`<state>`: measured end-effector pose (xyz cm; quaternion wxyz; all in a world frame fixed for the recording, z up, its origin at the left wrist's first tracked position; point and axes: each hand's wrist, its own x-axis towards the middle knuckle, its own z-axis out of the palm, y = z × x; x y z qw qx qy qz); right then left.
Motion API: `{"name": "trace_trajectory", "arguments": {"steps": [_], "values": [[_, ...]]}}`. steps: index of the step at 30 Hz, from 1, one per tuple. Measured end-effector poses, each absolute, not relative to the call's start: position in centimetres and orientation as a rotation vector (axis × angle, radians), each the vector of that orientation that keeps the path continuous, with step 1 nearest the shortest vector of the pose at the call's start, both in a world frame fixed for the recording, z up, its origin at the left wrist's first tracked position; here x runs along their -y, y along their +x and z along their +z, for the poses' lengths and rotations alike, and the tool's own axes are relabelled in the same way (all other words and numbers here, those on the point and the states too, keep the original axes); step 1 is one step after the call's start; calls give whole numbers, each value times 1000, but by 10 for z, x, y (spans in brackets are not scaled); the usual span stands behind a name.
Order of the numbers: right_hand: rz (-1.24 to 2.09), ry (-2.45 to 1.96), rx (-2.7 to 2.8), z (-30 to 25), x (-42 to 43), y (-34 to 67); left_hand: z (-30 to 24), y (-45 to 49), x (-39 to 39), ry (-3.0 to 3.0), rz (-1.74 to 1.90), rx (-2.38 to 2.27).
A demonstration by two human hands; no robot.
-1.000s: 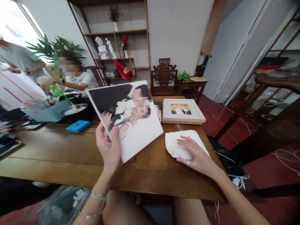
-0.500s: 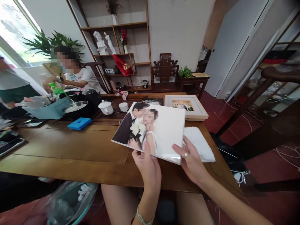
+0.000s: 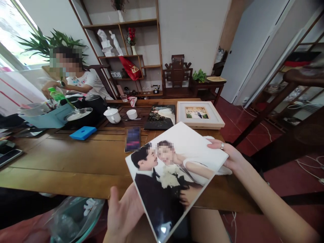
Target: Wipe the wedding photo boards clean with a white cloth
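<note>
A glossy wedding photo panel (image 3: 174, 179) with a couple and white flowers is tilted above the front edge of the wooden table (image 3: 76, 160). My right hand (image 3: 232, 156), with a ring on one finger, pinches the panel's right corner. At the panel's lower left edge is my left hand (image 3: 125, 211), palm up and thumb spread wide; its fingertips are hidden behind the panel. Partly covered by the panel and my right hand, a white towel (image 3: 226, 170) lies on the table.
Beyond the panel lie a dark photo panel (image 3: 161, 117), a pale framed photo (image 3: 181, 113) and a phone (image 3: 132, 139). A lidded white cup (image 3: 112, 115), small bowl (image 3: 132, 114) and blue block (image 3: 83, 133) are further left. Someone (image 3: 84, 81) sits across the table; a bin (image 3: 78, 216) stands below.
The photo panel has turned and come closer and lower. My left hand has opened and shifted left; my right hand has moved right with the corner. The dark panel and phone are now uncovered.
</note>
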<state>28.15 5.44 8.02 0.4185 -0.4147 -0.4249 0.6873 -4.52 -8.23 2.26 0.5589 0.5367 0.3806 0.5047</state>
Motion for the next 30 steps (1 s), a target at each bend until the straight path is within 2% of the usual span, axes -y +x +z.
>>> {"name": "trace_trajectory", "arguments": {"steps": [5, 8, 10, 14, 16, 20, 30], "values": [[1863, -1026, 1296, 78, -78, 257, 18, -56, 87, 1141, 1247, -857], [1822, -1007, 1615, 91, -100, 243, 14, -60, 94, 912, 1308, -760], [1572, -1025, 1913, 103, -121, 233, 11, -64, 100, 720, 1349, -683], [542, -1086, 2496, 113, -170, 201, 6, -75, 113, 393, 1407, -599], [263, -1058, 2685, 106, -194, 181, 4, -78, 119, 289, 1418, -668], [86, -1090, 2883, 80, -229, 150, 3, -79, 131, 184, 1460, -856], [-258, -1260, 3177, 55, -259, 130, 4, -82, 129, 243, 1377, -670]]}}
